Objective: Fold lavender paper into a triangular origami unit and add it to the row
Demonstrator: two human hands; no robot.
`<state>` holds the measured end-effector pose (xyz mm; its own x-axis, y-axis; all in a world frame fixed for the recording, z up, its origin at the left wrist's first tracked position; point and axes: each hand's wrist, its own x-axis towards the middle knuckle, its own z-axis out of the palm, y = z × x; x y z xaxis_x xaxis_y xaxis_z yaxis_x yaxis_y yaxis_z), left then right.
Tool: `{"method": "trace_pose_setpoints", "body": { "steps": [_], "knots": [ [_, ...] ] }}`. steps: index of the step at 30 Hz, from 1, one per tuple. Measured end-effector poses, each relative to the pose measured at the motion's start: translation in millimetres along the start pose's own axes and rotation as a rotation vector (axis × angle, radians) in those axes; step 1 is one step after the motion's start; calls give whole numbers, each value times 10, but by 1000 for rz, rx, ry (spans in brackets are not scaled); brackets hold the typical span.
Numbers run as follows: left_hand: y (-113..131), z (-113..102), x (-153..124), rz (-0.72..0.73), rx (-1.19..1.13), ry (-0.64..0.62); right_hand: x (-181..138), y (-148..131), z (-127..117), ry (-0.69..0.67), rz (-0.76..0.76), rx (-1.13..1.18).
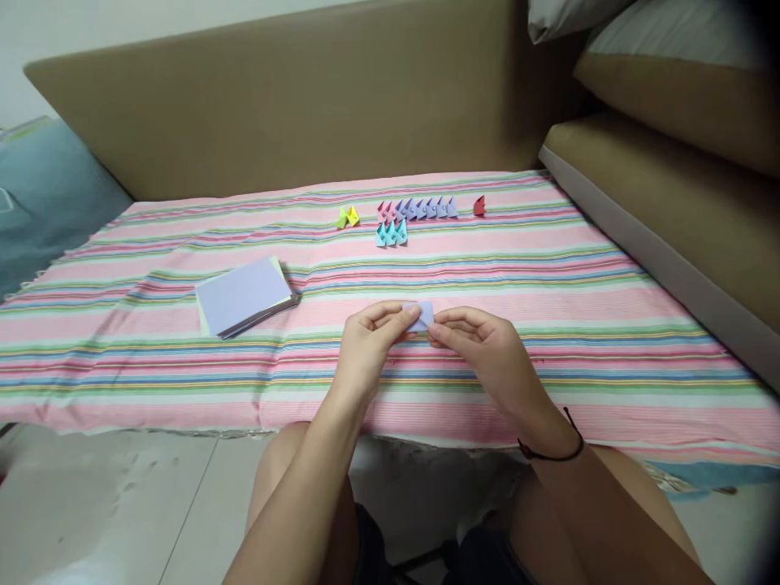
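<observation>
A small folded piece of lavender paper (426, 314) is held between my two hands above the striped cloth. My left hand (379, 329) pinches its left part, with the thumb on top. At its lower right corner, my right hand (472, 331) has thumb and fingertips closed on the paper. Beyond the hands lies a row of folded pink and lavender paper pieces (420, 210). Several turquoise folded pieces (391, 234) sit just in front of that row. Yellow folded pieces (348, 217) are to its left, and a red folded piece (479, 205) is to its right.
A stack of paper sheets (244, 294), lavender on top, rests on the striped cloth (341, 382) to the left. A brown backrest (305, 106) rises behind. Brown cushions (670, 195) border the right side, and a blue-grey cushion (54, 195) stands at far left.
</observation>
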<state>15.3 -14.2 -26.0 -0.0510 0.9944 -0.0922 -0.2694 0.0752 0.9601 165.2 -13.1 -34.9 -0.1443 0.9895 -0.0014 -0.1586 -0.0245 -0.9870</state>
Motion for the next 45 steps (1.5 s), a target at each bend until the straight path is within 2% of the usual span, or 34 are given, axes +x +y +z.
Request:
{"method": "trace_pose_setpoints", "body": {
  "steps": [7, 15, 23, 31, 36, 41, 45],
  "knots": [
    [25, 7, -2, -66, -56, -5, -13, -30, -10, -14, 8, -7],
    [-7, -11, 13, 56, 42, -9, -41, -37, 12, -114, -45, -118],
    [-3, 10, 9, 80, 119, -68, -59, -7, 13, -57, -104, -234],
    [7, 8, 0, 86, 176, -61, -62, 1, 23, -92, -158, -335],
    [2, -28, 33, 57, 176, -135, -45, -16, -6, -83, -115, -301],
    [-9, -35, 48, 91, 235, -84, -26, -3, -6, -128, -51, -217],
    [10, 10, 26, 93, 117, -87, 24, 40, -20, -39, -34, -92]
  ]
}}
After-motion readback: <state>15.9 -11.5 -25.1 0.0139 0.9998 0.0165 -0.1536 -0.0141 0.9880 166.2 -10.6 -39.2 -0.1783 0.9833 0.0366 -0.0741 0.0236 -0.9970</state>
